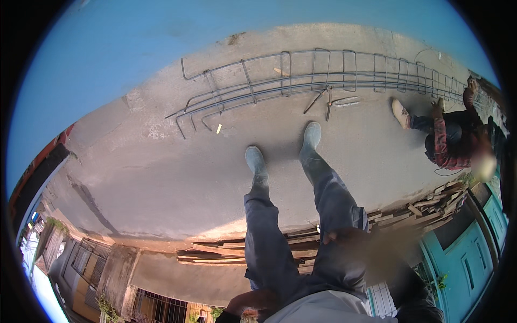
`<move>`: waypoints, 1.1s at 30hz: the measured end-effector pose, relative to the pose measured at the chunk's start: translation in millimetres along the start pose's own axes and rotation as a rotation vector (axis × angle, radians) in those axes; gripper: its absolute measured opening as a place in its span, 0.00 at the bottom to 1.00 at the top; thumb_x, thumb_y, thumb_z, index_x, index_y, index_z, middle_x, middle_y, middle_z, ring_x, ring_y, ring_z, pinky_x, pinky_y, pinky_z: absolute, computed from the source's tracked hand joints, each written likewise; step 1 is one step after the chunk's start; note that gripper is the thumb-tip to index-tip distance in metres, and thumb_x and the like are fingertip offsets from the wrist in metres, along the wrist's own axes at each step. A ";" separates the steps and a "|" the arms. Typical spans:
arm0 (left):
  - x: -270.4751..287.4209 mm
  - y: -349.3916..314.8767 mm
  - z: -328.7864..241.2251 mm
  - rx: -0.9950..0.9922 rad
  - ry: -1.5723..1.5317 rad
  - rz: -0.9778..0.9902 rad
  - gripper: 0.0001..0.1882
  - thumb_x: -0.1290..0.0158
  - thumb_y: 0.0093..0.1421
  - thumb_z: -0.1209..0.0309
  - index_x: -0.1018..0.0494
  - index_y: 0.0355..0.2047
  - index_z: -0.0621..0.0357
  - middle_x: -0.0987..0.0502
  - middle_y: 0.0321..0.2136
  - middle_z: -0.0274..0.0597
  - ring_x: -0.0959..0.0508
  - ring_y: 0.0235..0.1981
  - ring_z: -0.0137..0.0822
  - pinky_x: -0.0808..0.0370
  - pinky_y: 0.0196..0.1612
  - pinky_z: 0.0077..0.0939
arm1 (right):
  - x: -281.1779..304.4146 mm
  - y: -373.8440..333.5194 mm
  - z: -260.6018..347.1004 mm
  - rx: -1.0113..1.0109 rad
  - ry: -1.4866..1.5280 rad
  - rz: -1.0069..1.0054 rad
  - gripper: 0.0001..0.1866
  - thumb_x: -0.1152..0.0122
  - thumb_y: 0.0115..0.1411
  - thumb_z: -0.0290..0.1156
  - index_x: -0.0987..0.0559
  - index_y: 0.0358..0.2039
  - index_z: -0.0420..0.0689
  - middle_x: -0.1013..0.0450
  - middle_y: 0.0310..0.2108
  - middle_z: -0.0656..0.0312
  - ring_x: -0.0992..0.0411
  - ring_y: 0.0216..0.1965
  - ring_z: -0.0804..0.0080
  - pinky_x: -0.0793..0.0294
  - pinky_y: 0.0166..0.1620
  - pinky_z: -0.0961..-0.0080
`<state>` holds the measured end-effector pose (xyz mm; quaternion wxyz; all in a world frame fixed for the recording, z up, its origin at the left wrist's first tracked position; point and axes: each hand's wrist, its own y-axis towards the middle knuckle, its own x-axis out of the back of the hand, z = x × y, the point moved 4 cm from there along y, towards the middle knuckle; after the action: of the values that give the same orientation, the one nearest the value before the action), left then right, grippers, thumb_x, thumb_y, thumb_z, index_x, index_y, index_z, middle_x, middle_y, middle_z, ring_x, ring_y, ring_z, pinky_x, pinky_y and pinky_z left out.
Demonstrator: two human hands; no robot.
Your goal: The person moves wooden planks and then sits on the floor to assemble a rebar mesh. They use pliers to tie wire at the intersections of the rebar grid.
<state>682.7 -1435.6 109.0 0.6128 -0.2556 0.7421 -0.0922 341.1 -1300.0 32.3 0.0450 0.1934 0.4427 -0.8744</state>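
Observation:
My left hand is at my left hip, against the dark trousers; its fingers are in shadow and hard to make out. Over my right thigh lies my right hand, partly lost in a blurred patch, so its fingers are unclear. No object shows in either hand. Beyond my boots, a long steel rebar cage with square stirrups lies on the concrete. A pair of long-handled pincers rests at its near side, beside a thin light-coloured tool or rod.
At the right, a co-worker in a red checked shirt crouches by the cage, one hand raised near its far end. Stacked wooden planks lie along the wall behind me, with a turquoise gate beyond. A small yellow piece lies on the ground.

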 end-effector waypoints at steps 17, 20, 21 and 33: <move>562.5 109.6 -316.5 -0.331 0.637 -1.521 0.21 0.46 0.64 0.56 0.24 0.49 0.59 0.19 0.44 0.49 0.20 0.47 0.44 0.26 0.52 0.34 | 160.1 427.1 -153.1 0.014 0.936 -0.910 0.06 0.40 0.65 0.40 0.23 0.37 0.55 0.41 0.17 0.75 0.45 0.15 0.84 0.43 0.17 0.80; 598.0 154.0 -372.3 -0.298 0.702 -1.534 0.23 0.47 0.63 0.54 0.25 0.51 0.58 0.20 0.46 0.49 0.21 0.49 0.44 0.26 0.53 0.35 | 189.9 436.9 -167.5 0.062 1.129 -0.871 0.07 0.36 0.63 0.40 0.23 0.35 0.53 0.40 0.17 0.74 0.44 0.15 0.84 0.42 0.17 0.79; 608.4 164.9 -387.7 -0.305 0.741 -1.545 0.24 0.47 0.63 0.53 0.25 0.52 0.57 0.20 0.47 0.50 0.21 0.49 0.44 0.26 0.54 0.36 | 197.9 440.4 -170.9 0.058 1.144 -0.874 0.07 0.36 0.62 0.40 0.22 0.35 0.53 0.39 0.17 0.74 0.44 0.15 0.84 0.42 0.17 0.79; 687.6 255.8 -463.4 -0.174 1.154 -1.581 0.30 0.44 0.60 0.47 0.27 0.56 0.51 0.22 0.50 0.55 0.22 0.52 0.50 0.27 0.54 0.40 | 291.1 486.4 -190.7 0.220 0.533 -1.226 0.25 0.36 0.58 0.43 0.24 0.54 0.45 0.22 0.40 0.48 0.24 0.42 0.57 0.27 0.49 0.68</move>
<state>89.9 -1637.8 -491.5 -0.1028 -0.6386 0.5468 -0.5316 251.3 -1415.9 -547.5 -0.5896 0.1196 0.3767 -0.7044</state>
